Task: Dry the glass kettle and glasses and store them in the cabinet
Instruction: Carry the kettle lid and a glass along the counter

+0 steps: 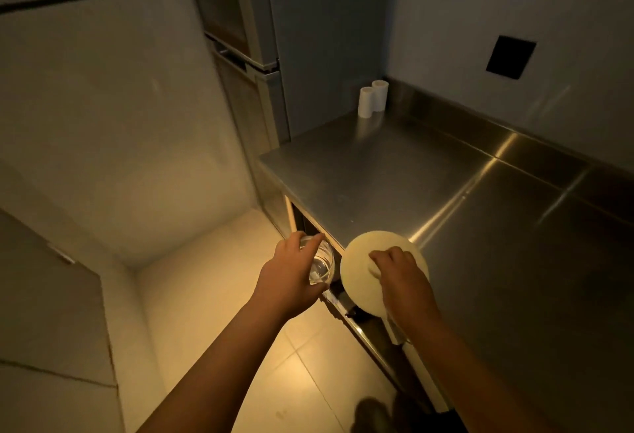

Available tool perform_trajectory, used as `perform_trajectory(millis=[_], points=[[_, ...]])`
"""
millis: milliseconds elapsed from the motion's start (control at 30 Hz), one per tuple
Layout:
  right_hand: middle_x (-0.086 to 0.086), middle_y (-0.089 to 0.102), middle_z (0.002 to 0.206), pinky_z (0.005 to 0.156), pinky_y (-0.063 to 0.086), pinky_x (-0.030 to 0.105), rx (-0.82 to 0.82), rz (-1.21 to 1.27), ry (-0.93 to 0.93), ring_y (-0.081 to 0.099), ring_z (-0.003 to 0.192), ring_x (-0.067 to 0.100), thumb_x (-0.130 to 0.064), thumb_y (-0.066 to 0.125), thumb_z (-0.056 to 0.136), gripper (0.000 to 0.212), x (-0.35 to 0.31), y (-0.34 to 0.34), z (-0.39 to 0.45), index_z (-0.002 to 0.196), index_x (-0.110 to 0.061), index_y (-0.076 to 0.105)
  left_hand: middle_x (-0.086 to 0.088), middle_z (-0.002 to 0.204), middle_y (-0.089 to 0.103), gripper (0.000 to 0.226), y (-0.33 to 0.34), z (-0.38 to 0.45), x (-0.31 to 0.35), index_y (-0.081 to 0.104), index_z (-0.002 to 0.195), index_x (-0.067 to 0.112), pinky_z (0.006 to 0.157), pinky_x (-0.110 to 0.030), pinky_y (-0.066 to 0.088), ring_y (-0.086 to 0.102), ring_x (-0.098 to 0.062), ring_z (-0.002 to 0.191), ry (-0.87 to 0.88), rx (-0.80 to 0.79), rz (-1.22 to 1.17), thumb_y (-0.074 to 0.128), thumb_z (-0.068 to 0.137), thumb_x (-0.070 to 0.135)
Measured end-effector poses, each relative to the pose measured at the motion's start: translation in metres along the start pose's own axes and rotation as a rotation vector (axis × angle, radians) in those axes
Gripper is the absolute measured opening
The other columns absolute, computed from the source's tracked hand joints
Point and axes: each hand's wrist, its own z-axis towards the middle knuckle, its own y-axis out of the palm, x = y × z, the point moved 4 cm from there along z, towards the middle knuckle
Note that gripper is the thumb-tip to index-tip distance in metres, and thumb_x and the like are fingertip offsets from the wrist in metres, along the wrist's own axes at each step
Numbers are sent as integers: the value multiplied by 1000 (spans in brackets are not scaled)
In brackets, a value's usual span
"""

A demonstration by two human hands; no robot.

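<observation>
Nearest the camera, two bare forearms reach forward over a pale tiled floor (302,374) beside a steel counter (446,192). The left hand (291,278) is off the counter's front edge, over the floor, with its fingers curled around a clear glass (320,262); thumb and fingertips wrap the rim and side, so the glass is firmly held. The glass is tilted, its open mouth facing partly toward the camera, and it sits just in front of the dark opening of the cabinet (308,223) under the counter top.

The right hand (399,273) is at the counter's front edge, fingers closed down on a round, pale yellow lid-like disc (370,261) that overhangs that edge. The fingers pinch something at the disc's centre, probably a knob, though the hand hides it. Whether the kettle body sits under the disc cannot be told.

Farther back, the counter top is bare steel with seams and bright reflections. At its far left corner stand two white rolls (372,98), upright and touching. Left of the counter rises a tall grey fridge (260,55). On the wall behind the counter is a dark square panel (510,56).
</observation>
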Motion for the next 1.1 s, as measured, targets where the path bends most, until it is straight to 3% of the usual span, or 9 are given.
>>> perform_trajectory(millis=[300,700,1100], points=[[-2,41,136,95,41,26,-28,12,30,38,120,15,-20,72,79,70,-42,17,84,139,-27,35,4,144,32,85,-14,75,-74,17,148,37,92,-30,46,32,-17,130,32,-17,-41,66,79,50],[-6,40,134,98,42,27,8,108,93,38,120,13,-19,61,87,60,-26,30,247,138,-33,33,1,151,19,83,-6,236,-118,12,148,37,102,-33,40,23,-20,139,20,-109,-6,62,83,49],[-2,42,135,94,45,32,-48,67,166,41,120,19,-21,74,74,75,-3,47,355,137,-31,34,-1,150,20,86,19,371,-140,13,149,32,102,-35,41,24,-21,137,126,-202,56,64,81,47]])
